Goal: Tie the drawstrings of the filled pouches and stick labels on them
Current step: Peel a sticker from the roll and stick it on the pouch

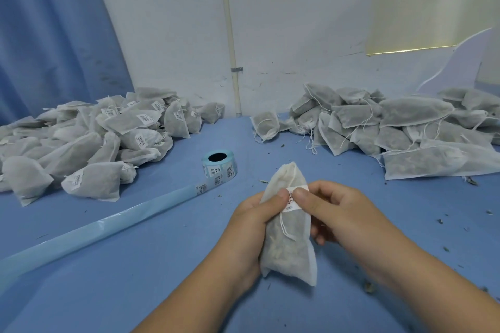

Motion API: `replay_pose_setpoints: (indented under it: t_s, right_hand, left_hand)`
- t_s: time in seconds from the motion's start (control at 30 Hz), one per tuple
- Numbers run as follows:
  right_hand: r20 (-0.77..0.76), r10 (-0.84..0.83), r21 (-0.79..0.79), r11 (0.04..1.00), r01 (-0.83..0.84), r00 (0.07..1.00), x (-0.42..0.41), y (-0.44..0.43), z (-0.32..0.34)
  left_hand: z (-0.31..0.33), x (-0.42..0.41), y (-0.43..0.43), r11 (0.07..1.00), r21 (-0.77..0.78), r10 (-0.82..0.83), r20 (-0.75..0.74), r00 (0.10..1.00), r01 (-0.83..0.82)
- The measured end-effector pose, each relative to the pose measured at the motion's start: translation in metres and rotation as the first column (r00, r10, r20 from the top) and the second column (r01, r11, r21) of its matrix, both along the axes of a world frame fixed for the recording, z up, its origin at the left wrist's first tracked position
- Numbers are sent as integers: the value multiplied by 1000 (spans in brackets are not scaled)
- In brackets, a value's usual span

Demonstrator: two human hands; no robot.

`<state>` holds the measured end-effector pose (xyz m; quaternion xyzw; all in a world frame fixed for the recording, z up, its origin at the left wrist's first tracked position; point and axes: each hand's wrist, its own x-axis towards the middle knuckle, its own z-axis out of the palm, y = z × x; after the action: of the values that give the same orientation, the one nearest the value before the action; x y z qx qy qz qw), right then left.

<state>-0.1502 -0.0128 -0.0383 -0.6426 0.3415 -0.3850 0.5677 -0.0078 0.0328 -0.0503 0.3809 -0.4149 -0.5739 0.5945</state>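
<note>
pouch (288,238): soft, light, likely shifts | left hand (251,227) grips its side | right hand (332,211) pinches label (293,199) on

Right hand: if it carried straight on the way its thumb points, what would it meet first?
The label on the pouch: the thumb of the right hand presses it; beyond, probably the thumb of the left hand, though depth is unclear.
</note>
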Motion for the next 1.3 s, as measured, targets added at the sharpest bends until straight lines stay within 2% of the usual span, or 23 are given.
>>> replay_pose_setpoints:
  t_s: [0.13,0.27,0.33,0.4,0.47,0.57,0.67,0.8,0.87,0.93,1.03,1.13,1.3]
  right_hand:
    - [198,102,271,950,-154,975,0,-5,-1]
    - [287,75,378,907,-185,955,2,-5,-2]
    - [141,8,284,958,-48,990,4,-3,-4]
    - [-47,-70,73,995,74,996,6,1,-7]
    - [-137,-66,-71,996,56,988,11,8,-8]
    - [-252,-33,-205,979,-20,967,20,16,-14]
    - [-218,-65,-230,973,13,974,31,20,-18]
    - [-97,-49,-95,995,40,994,39,21,-14]
    - [-67,-47,-46,998,44,997,42,15,-10]
    - [-21,-67,2,998,67,998,45,5,-5]
    - [79,-75,113,991,65,994,56,-8,3]
    - [141,-3,251,967,-32,990,77,-16,10]
    - [160,188,430,870,-240,969,121,-27,23]
  left_hand:
    - [-1,1,-4,998,38,-54,-129,990,59]
    - [-2,5,-6,992,87,-75,-185,980,92]
    - [1,7,-6,995,103,4,-204,979,18]
    - [-1,11,-10,985,112,151,-189,970,-132]
    - [-3,15,-14,965,114,254,-167,953,-238]
    - [-3,22,-17,928,159,358,-129,925,-337]
    - [-4,25,-21,923,168,372,-162,914,-346]
    - [-3,28,-21,933,201,342,-238,909,-298]
    - [0,31,-18,943,194,321,-334,886,-269]
    - [-2,38,-20,916,178,400,-409,820,-358]
    - [-5,50,-25,860,185,506,-431,747,-475]
    - [-6,66,-26,807,226,584,-440,682,-545]
    - [-7,79,-26,715,344,682,-532,501,-608]
